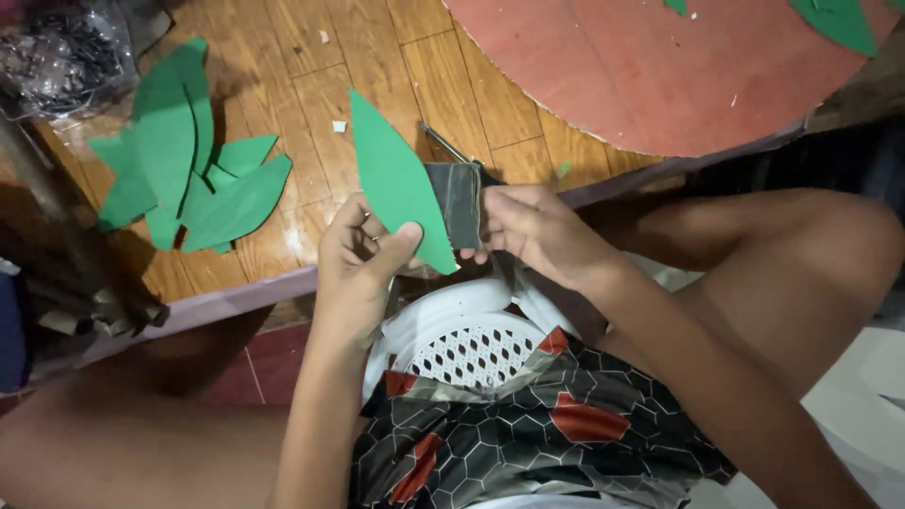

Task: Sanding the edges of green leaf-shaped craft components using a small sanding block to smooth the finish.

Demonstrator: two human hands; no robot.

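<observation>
My left hand (356,269) pinches the lower edge of a green leaf-shaped card cut-out (396,184), thumb on its front, tip pointing up and away. My right hand (533,231) holds a small dark rectangular piece (460,203) against the leaf's right edge. Both hands are above my lap, over a white plastic stool (471,349) with a lattice seat. A thin metal tool (448,146) lies on the floor just behind the dark piece.
A pile of several green leaf cut-outs (189,160) lies on the wooden floor at the left. A large round reddish board (650,66) with green scraps fills the top right. A clear bag of dark bits (61,57) sits top left.
</observation>
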